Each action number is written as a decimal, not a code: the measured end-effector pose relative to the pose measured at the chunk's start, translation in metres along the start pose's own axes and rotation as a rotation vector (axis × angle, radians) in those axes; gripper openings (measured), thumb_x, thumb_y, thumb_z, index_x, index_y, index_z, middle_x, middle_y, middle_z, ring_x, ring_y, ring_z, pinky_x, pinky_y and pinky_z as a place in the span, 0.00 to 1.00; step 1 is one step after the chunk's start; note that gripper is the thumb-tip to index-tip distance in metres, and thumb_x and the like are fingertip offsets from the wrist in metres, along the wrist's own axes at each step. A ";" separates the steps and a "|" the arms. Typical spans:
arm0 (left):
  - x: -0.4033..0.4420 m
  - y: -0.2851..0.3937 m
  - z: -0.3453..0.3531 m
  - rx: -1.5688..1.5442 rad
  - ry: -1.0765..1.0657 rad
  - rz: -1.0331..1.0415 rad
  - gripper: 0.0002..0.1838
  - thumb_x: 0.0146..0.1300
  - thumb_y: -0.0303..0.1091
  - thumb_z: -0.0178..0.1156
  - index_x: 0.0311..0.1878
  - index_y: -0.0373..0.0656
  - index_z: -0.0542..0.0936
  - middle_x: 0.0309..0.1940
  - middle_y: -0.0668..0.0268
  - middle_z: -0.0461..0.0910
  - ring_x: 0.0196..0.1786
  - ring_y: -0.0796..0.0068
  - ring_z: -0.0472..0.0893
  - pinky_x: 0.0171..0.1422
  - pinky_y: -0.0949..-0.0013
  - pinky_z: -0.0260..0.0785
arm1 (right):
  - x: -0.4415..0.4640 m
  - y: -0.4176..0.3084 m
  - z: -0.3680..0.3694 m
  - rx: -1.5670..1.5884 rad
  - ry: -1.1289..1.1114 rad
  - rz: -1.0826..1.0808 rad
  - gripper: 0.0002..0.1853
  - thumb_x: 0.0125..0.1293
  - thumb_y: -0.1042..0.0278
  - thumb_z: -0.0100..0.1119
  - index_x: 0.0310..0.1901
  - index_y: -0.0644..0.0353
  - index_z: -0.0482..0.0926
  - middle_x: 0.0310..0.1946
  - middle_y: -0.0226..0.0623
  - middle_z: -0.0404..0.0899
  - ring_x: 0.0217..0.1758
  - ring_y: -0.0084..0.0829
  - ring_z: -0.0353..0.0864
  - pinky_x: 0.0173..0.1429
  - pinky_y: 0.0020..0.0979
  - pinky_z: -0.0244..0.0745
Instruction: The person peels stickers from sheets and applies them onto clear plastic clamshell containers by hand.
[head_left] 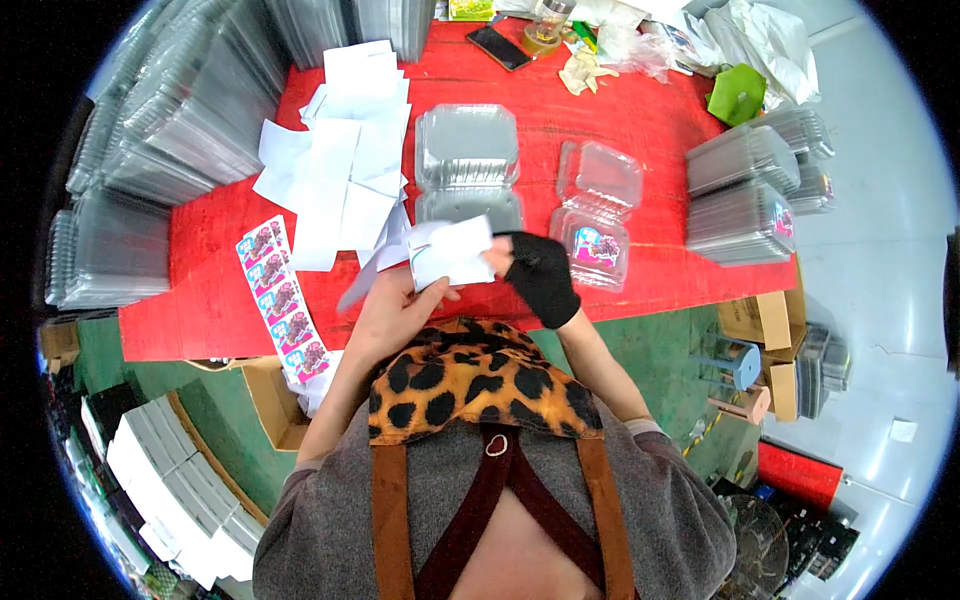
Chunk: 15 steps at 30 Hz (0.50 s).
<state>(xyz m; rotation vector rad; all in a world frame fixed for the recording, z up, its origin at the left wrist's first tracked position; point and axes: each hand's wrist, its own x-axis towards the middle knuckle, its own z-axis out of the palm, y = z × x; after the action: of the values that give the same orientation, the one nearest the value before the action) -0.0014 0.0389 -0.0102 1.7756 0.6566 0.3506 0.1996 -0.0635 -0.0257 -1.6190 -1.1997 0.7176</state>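
My left hand is bare and pinches a folded white paper sheet at its lower left edge. My right hand, in a black fingerless glove, has its fingertips closed on the right edge of the same sheet. Motion smears the paper a little. Just beyond it lies an open clear plastic clamshell box, its near half partly hidden by the sheet. Right of my gloved hand stands another open clamshell with a grape-picture label on it. A strip of matching stickers hangs over the table's near edge at left.
Loose white papers pile up on the red table. Tall stacks of clear clamshells line the left side, with shorter stacks at right. A phone, tape roll and green pouch lie at the back.
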 end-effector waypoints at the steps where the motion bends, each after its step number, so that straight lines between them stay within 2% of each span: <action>1: -0.001 0.000 -0.005 0.016 -0.005 -0.083 0.13 0.67 0.35 0.55 0.36 0.35 0.84 0.25 0.65 0.82 0.27 0.80 0.76 0.35 0.71 0.69 | 0.005 0.006 -0.007 0.069 0.093 0.025 0.10 0.63 0.65 0.63 0.39 0.64 0.84 0.30 0.39 0.84 0.34 0.26 0.83 0.39 0.29 0.77; 2: -0.004 -0.009 -0.009 -0.017 0.071 -0.122 0.13 0.67 0.34 0.55 0.36 0.34 0.84 0.25 0.64 0.83 0.27 0.79 0.77 0.34 0.71 0.69 | 0.010 0.010 -0.013 0.138 0.186 0.051 0.10 0.63 0.66 0.63 0.39 0.64 0.84 0.31 0.39 0.84 0.35 0.27 0.83 0.40 0.29 0.77; 4: -0.005 -0.026 -0.016 -0.082 0.218 -0.192 0.14 0.67 0.33 0.55 0.35 0.31 0.83 0.26 0.62 0.84 0.27 0.79 0.78 0.33 0.72 0.69 | 0.024 -0.001 -0.021 0.016 0.366 -0.126 0.08 0.63 0.68 0.63 0.39 0.63 0.85 0.32 0.38 0.85 0.36 0.29 0.84 0.44 0.29 0.77; 5: -0.008 -0.031 -0.021 -0.136 0.320 -0.205 0.15 0.67 0.33 0.54 0.35 0.28 0.82 0.28 0.60 0.85 0.27 0.80 0.79 0.32 0.73 0.69 | 0.026 0.007 -0.023 -0.127 0.370 -0.221 0.07 0.61 0.71 0.63 0.40 0.60 0.85 0.35 0.41 0.85 0.39 0.34 0.84 0.47 0.31 0.78; 6: -0.009 -0.027 -0.030 -0.154 0.371 -0.249 0.15 0.68 0.33 0.53 0.35 0.28 0.82 0.28 0.61 0.85 0.27 0.81 0.78 0.32 0.76 0.69 | 0.029 0.013 -0.023 -0.236 0.314 -0.326 0.07 0.60 0.73 0.63 0.40 0.61 0.84 0.36 0.41 0.85 0.39 0.35 0.84 0.46 0.31 0.78; 8: -0.011 -0.041 -0.044 -0.227 0.492 -0.200 0.16 0.69 0.34 0.52 0.39 0.30 0.83 0.29 0.61 0.85 0.27 0.81 0.77 0.29 0.77 0.66 | 0.033 0.023 -0.021 -0.448 0.189 -0.536 0.07 0.58 0.77 0.63 0.39 0.64 0.83 0.37 0.42 0.84 0.39 0.37 0.84 0.46 0.31 0.78; 9: -0.011 -0.042 -0.049 -0.238 0.533 -0.179 0.15 0.69 0.34 0.52 0.39 0.31 0.83 0.29 0.61 0.85 0.27 0.81 0.77 0.29 0.77 0.65 | 0.033 0.029 -0.017 -0.493 0.140 -0.554 0.08 0.57 0.76 0.64 0.39 0.61 0.83 0.38 0.43 0.83 0.43 0.43 0.84 0.49 0.36 0.79; 12: -0.012 -0.037 -0.063 -0.274 0.643 -0.155 0.15 0.69 0.33 0.51 0.39 0.32 0.83 0.30 0.61 0.85 0.27 0.82 0.76 0.29 0.77 0.64 | 0.035 0.043 -0.008 -0.606 0.064 -0.581 0.08 0.57 0.75 0.64 0.40 0.60 0.83 0.40 0.42 0.83 0.46 0.43 0.83 0.51 0.38 0.78; 15: -0.010 -0.030 -0.066 -0.319 0.689 -0.179 0.15 0.69 0.33 0.50 0.40 0.32 0.83 0.30 0.62 0.84 0.27 0.82 0.76 0.30 0.77 0.64 | 0.039 0.054 -0.001 -0.579 0.058 -0.614 0.10 0.56 0.72 0.64 0.42 0.59 0.83 0.41 0.41 0.83 0.47 0.42 0.82 0.52 0.39 0.78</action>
<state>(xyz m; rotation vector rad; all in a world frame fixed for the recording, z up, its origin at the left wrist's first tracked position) -0.0530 0.0907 -0.0176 1.2613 1.1613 0.9083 0.2340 -0.0300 -0.0725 -1.5574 -1.8503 -0.0825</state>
